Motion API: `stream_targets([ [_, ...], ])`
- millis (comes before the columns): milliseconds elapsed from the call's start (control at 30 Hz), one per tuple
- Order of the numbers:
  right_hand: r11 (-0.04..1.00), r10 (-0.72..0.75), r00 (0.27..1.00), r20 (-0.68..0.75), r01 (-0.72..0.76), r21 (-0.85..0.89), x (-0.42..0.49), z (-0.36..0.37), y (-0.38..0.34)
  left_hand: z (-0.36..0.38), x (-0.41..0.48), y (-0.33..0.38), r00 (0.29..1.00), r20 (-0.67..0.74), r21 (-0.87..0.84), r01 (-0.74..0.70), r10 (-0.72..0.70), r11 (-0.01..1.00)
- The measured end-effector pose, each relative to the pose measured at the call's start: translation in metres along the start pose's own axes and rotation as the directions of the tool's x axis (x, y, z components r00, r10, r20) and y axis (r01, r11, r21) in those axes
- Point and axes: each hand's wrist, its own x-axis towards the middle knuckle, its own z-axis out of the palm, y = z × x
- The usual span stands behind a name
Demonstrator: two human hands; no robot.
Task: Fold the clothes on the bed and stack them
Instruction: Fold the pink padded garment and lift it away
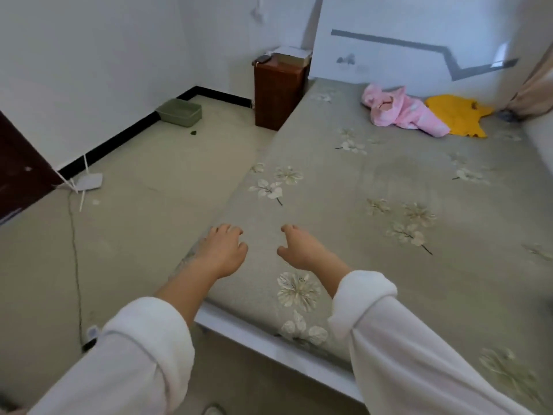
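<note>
Both arms extended forward, white sleeves rolled to mid-forearm. Left hand (223, 250) palm down, fingers loosely curled, holding nothing. Right hand (299, 248) alongside, fingers likewise curled, empty.

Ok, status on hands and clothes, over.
Left hand and right hand empty, fingers loosely curled, above near end of bed. Pink garment and yellow garment unfolded, far end by headboard. Nothing in the way.

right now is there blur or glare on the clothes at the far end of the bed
Head view: soft all over, and the wide angle bends the bed edge; the pink garment and yellow garment are blurry but distinct by colour; a pale glare patch sits on the headboard at its right end, none on the clothes.
</note>
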Motion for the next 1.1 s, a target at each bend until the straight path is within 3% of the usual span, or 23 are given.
stream_targets([
  [267,0.996,-0.086,0.992,0.095,0.088,-0.012,0.125,0.042,-0.182,-0.076,0.034,-0.205,0.982,-0.081,0.018,0.172,-0.17,0.985],
  [533,0.986,-0.143,0.987,0.071,0.149,-0.079,0.257,0.055,-0.297,-0.127,0.116,-0.346,0.957,-0.123,-0.003,0.264,-0.263,0.964],
  [800,0.987,-0.103,0.995,-0.005,0.102,-0.127,0.417,0.026,-0.379,-0.197,0.265,-0.444,0.979,-0.079,0.098,0.196,-0.189,0.976],
  [1100,0.985,0.022,0.997,-0.076,-0.034,-0.171,0.531,-0.032,-0.4,-0.261,0.431,-0.458,1.0,-0.029,0.131,-0.001,0.005,0.991],
])
